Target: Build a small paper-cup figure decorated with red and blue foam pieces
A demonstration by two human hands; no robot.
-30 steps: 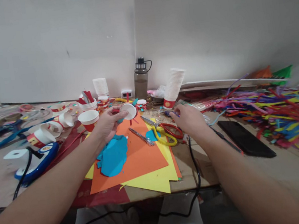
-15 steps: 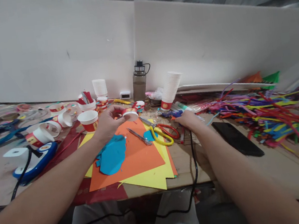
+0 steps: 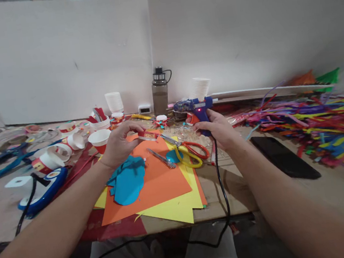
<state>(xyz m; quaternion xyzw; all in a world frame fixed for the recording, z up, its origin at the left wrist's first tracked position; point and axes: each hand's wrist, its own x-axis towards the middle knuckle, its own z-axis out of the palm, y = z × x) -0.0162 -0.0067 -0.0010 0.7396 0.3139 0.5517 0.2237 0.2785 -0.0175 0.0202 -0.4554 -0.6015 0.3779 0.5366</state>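
Note:
My left hand (image 3: 119, 142) pinches a short cut-down red and white paper cup piece (image 3: 148, 136) above the orange sheet (image 3: 162, 183). My right hand (image 3: 221, 129) is wrapped round the handle of a blue glue gun (image 3: 201, 108), raised off the table with its nozzle toward the left. A small red light glows on the gun's side, and its black cord (image 3: 220, 177) hangs below. Red and yellow scissors (image 3: 191, 154) and a slim pen-like tool (image 3: 161, 158) lie between my hands. Blue cut paper (image 3: 131, 181) rests on the orange sheet.
Paper cups (image 3: 99, 137) and cut cup pieces (image 3: 47, 158) stand at the left, beside a blue and white device (image 3: 45, 190). A water bottle (image 3: 160, 92) stands at the back. On the right are a black phone (image 3: 285, 156) and a heap of coloured pipe cleaners (image 3: 313, 123).
My right hand has lifted the glue gun from beside the cup stack and turned it more upright. The left hand still holds the cup piece, now tilted slightly differently.

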